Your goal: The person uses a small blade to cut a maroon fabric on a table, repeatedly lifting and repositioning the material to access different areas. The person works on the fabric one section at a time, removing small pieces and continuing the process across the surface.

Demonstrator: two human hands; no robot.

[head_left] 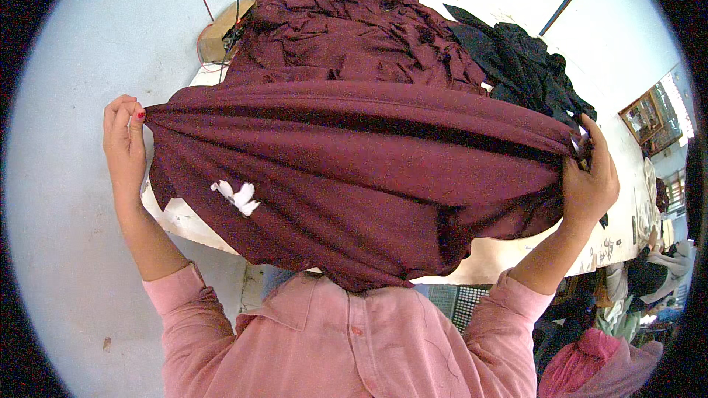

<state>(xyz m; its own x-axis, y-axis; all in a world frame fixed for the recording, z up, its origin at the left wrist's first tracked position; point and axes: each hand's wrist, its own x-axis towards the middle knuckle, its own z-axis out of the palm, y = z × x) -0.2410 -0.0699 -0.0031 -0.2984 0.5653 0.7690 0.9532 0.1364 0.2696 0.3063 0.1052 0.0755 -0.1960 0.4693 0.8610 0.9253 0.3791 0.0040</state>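
Note:
A maroon piece of fabric (pixel 354 177) is stretched wide between my two hands, over the near edge of the table. My left hand (pixel 125 133) pinches its upper left corner, beside the wall. At the far right end, my right hand (pixel 592 177) grips the other side of the cloth, with the fingertips partly behind it. Folds run across the cloth from hand to hand, and its lower part hangs in front of my body. A white patch, a print or a hole I cannot tell which, shows at the lower left of the cloth.
Behind the held cloth lies a large crumpled maroon heap (pixel 346 29) on the pale table (pixel 509 258). Black fabric (pixel 523 59) sits to its right. A brown box (pixel 223 29) with wires stands by the left wall. Pink cloth (pixel 586 361) lies lower right.

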